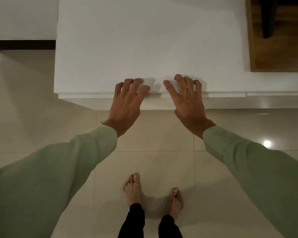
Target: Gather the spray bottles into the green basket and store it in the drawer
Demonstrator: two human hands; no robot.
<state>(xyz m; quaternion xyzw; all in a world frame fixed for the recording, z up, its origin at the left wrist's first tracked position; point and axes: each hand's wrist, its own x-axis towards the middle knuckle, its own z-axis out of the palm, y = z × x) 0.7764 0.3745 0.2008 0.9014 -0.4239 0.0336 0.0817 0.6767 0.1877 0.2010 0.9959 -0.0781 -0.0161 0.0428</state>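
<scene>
Sleeved arms reach forward; left hand (127, 102) and right hand (187, 100), fingers spread, holding nothing, rest on the white cabinet top (144, 40) above the drawer front (93, 96); closing step seemingly done; basket unseen.

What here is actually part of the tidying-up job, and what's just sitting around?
Part of the job:
- left hand, fingers on the cabinet's front edge
- right hand, placed likewise
- drawer front below that edge, slightly proud of the cabinet
No spray bottles or green basket in view.

Just there:
- white cabinet top
- wooden surface at the right
- tiled floor
</scene>
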